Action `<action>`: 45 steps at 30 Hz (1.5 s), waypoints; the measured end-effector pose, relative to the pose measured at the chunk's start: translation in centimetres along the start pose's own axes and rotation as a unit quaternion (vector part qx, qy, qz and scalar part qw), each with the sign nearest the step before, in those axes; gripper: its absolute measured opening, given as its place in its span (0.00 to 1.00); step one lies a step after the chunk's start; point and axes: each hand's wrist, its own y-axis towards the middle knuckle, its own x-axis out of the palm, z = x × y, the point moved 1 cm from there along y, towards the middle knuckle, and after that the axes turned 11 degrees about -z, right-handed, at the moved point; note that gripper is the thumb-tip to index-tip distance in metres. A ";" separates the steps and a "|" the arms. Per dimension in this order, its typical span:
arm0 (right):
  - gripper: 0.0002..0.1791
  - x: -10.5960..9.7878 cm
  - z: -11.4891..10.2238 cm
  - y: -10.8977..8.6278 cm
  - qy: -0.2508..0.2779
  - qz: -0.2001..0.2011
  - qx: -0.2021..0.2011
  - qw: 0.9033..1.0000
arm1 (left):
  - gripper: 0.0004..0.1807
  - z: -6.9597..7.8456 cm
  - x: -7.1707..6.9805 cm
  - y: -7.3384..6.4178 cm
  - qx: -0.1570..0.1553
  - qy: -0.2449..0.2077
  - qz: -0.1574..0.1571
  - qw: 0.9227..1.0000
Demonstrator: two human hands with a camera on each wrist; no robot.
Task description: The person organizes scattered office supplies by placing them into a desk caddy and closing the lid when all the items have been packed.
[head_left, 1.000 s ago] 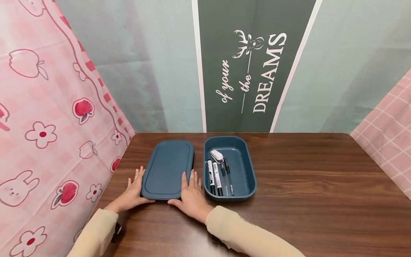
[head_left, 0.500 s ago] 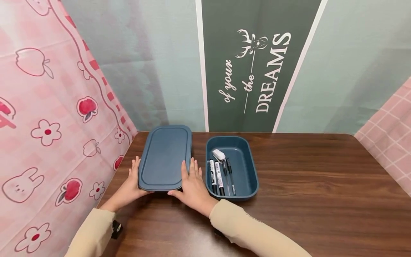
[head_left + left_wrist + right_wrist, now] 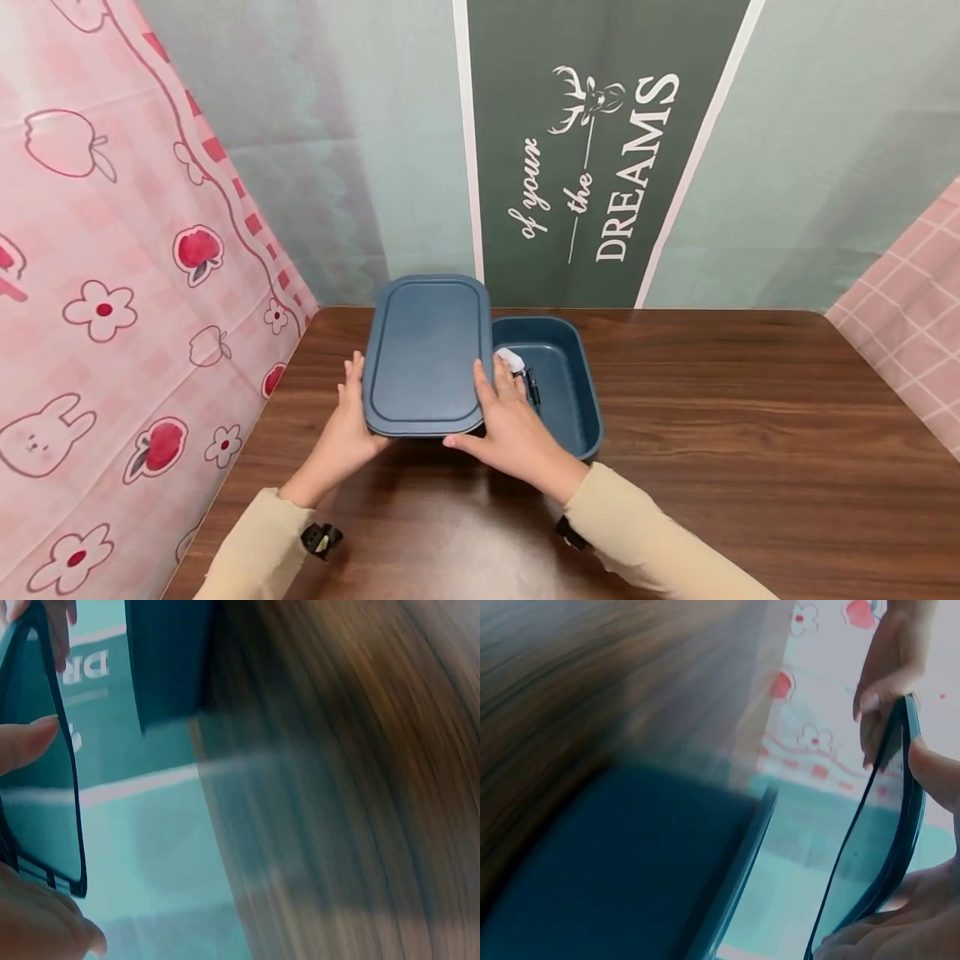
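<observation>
A dark blue rounded rectangular lid (image 3: pixel 427 350) is raised above the table, both hands holding it from its sides. My left hand (image 3: pixel 347 425) grips its left edge, and my right hand (image 3: pixel 521 425) grips the right edge with the thumb at the near corner. In the right wrist view, the lid (image 3: pixel 911 799) is clear of the table between the two hands. The matching blue box (image 3: pixel 592 400) stands on the table without a cover, its left part hidden by the lid and right hand. Inside it show a white rounded item (image 3: pixel 512 360) and a black pen (image 3: pixel 533 387).
The brown wooden table (image 3: pixel 735 433) extends right of the box. Behind its back edge hangs a green and grey curtain (image 3: pixel 315 167) with lettering. A pink patterned cloth (image 3: pixel 150 333) borders the left side, and a pink checked one (image 3: pixel 911 308) the right.
Both hands have lifted the lid off the table and carried it rightward, so it overlaps the left side of the box in the head view. The box has stayed in place.
</observation>
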 end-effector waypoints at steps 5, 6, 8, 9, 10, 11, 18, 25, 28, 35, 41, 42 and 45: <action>0.58 -1.2 2.3 -2.1 -0.007 0.016 -0.004 1.000 | 0.68 1.6 2.5 0.5 0.005 -0.012 -0.033 0.999; 0.58 -1.4 2.7 -2.5 -0.009 0.018 -0.004 1.000 | 0.70 1.9 3.0 0.6 0.001 -0.017 -0.043 0.999; 0.58 -1.7 3.6 -3.3 -0.012 0.023 0.003 1.000 | 0.73 2.5 3.9 0.9 -0.012 -0.031 -0.062 0.998; 0.58 -1.8 4.0 -3.7 -0.013 0.024 0.008 1.000 | 0.73 2.7 4.3 1.0 -0.018 -0.037 -0.069 0.997; 0.58 -1.9 4.4 -4.1 -0.016 0.027 0.012 0.999 | 0.74 3.0 4.7 1.1 -0.021 -0.043 -0.076 0.996; 0.57 -2.0 4.8 -4.5 -0.017 0.030 0.018 0.999 | 0.74 3.3 5.1 1.2 -0.023 -0.049 -0.080 0.995; 0.55 -2.9 6.6 -6.4 -0.012 0.036 0.046 0.998 | 0.72 4.3 7.7 2.2 0.014 -0.065 -0.065 0.996; 0.56 -3.5 8.7 -7.9 -0.011 0.013 0.061 0.998 | 0.71 5.9 9.7 2.7 -0.011 -0.069 -0.078 0.994; 0.56 -3.4 9.5 -8.3 -0.010 0.008 0.063 0.998 | 0.71 6.3 10.3 2.9 -0.025 -0.060 -0.085 0.994; 0.56 -3.1 10.4 -8.4 -0.007 -0.015 0.067 0.998 | 0.71 6.3 11.0 2.9 -0.039 -0.045 -0.093 0.994; 0.56 -2.9 10.8 -8.0 -0.004 -0.038 0.081 0.996 | 0.70 5.9 11.3 2.8 -0.040 -0.049 -0.093 0.994; 0.56 -2.9 10.8 -8.0 -0.006 -0.040 0.082 0.996 | 0.69 5.9 11.4 2.8 -0.039 -0.050 -0.091 0.994; 0.56 -2.9 10.8 -7.8 -0.010 -0.042 0.081 0.996 | 0.69 5.6 11.6 2.8 -0.039 -0.051 -0.089 0.994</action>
